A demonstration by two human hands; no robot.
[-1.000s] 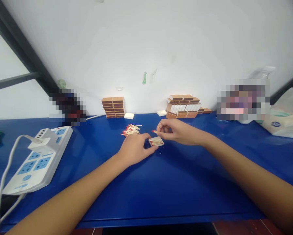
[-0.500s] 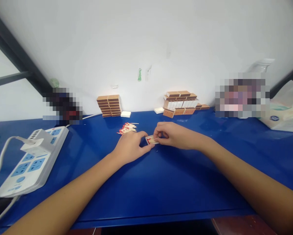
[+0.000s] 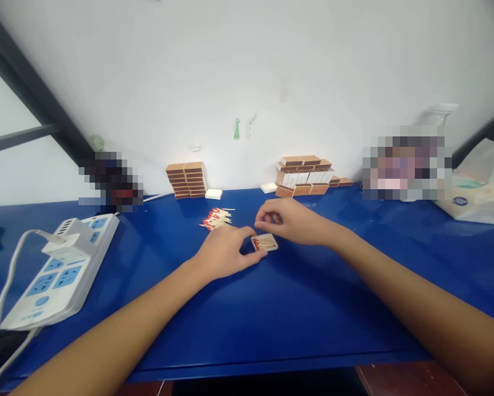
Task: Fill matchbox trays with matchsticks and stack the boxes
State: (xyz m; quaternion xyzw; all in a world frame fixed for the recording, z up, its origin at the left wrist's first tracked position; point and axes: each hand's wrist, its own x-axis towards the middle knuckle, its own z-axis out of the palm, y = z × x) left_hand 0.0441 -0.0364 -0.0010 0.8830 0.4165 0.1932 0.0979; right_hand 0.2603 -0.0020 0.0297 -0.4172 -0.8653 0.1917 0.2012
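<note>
My left hand (image 3: 226, 252) rests on the blue table, its thumb and forefinger gripping the left end of a small white matchbox tray (image 3: 275, 237). Inside the tray lie several matches (image 3: 265, 242), red heads toward my left hand. My right hand (image 3: 282, 220) hovers just beyond the tray, apart from it, with fingers curled and thumb and fingertips drawn together; no match shows in them. Past my left hand is a loose pile of red-headed matches (image 3: 217, 218), heads mostly to the left.
A stack of brown matchboxes (image 3: 187, 180) stands against the wall, beside a white tray (image 3: 214, 193). Further right are more stacked matchboxes (image 3: 304, 176) and another white tray (image 3: 268, 188). A power strip (image 3: 65, 275) lies left, a tissue pack (image 3: 473, 195) right.
My right hand has lifted off the tray and shifted slightly away and to the left, uncovering the matches inside. My left hand still holds the tray.
</note>
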